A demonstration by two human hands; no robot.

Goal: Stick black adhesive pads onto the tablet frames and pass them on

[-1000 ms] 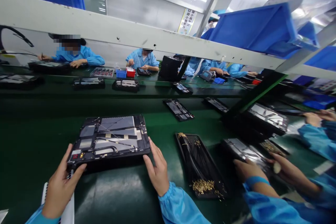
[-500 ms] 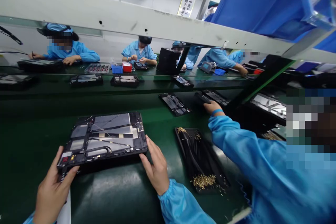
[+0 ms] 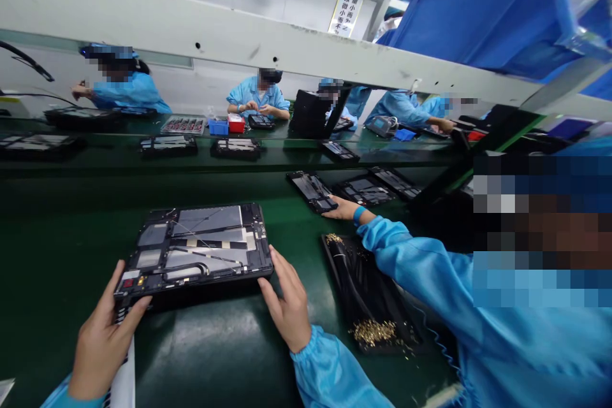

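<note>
An opened black tablet housing (image 3: 194,245) lies on the green belt, showing foil panels, thin cables and tape strips. My left hand (image 3: 108,344) grips its near left corner, with the thumb on top. My right hand (image 3: 287,303) holds its near right edge, fingers spread. A strip of white paper (image 3: 123,382) sticks up under my left hand. To the right of my right hand sits a black tray (image 3: 368,293) holding dark strips and loose brass-coloured small parts. A co-worker's hand (image 3: 342,208) in a blue sleeve rests beside another tablet frame (image 3: 310,191).
Several black tablet frames lie further along the green belt (image 3: 71,255). A white steel beam (image 3: 239,38) crosses the view above it, with blue bins (image 3: 478,19) at upper right. Co-workers in blue smocks sit across the line behind small blue and red boxes.
A co-worker's arm has swung in from the right, now covering the right side, and the hand has moved left to the tablet frame. My hands and the housing have hardly moved.
</note>
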